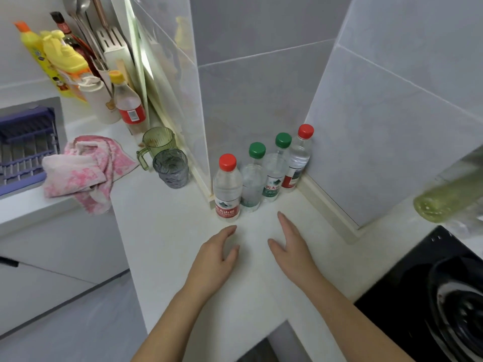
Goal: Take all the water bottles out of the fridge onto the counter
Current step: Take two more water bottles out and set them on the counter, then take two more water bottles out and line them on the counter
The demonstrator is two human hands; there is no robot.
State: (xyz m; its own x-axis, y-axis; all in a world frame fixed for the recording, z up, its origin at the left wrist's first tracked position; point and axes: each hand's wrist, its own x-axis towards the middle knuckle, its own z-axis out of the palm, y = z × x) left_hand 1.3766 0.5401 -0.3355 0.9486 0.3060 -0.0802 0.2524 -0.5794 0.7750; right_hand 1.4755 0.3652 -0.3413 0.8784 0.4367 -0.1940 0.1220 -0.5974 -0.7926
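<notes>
**4 bottles out, both hands bare**

Filling the middle of the view, a pale counter (167, 231), wrapped round a tiled wall corner. Set into it at 4 o'clock, a black hob (407, 280). At 9 o'clock, a purple dish rack (23, 147); just beside that, a pink towel (83, 171) slumped over the edge.

Lower centre, the hands, palms down and holding nothing: left hand (217, 254) with fingers loosely bent, right hand (290, 246) with fingers straight and thumb spread. Resting on the surface or hovering just above it: cannot tell.

Dead ahead of the hands at 12 o'clock, 4 water bottles, all upright with long axes vertical. Lined up close together, slanting from 11 o'clock near to 1 o'clock far, into the wall corner: near red-capped bottle (226, 192), first green-capped bottle (252, 178), second green-capped bottle (274, 176), far red-capped bottle (298, 160). Closest pairing: left hand and near red-capped bottle, just beyond the fingertips.

No fridge in view, so no telling about any bottles left inside. Probably no further reach forward needed here; more likely a turn away.

On the red and green labels, white Chinese characters under a mountain emblem. Smaller print too blurred to read.
</notes>
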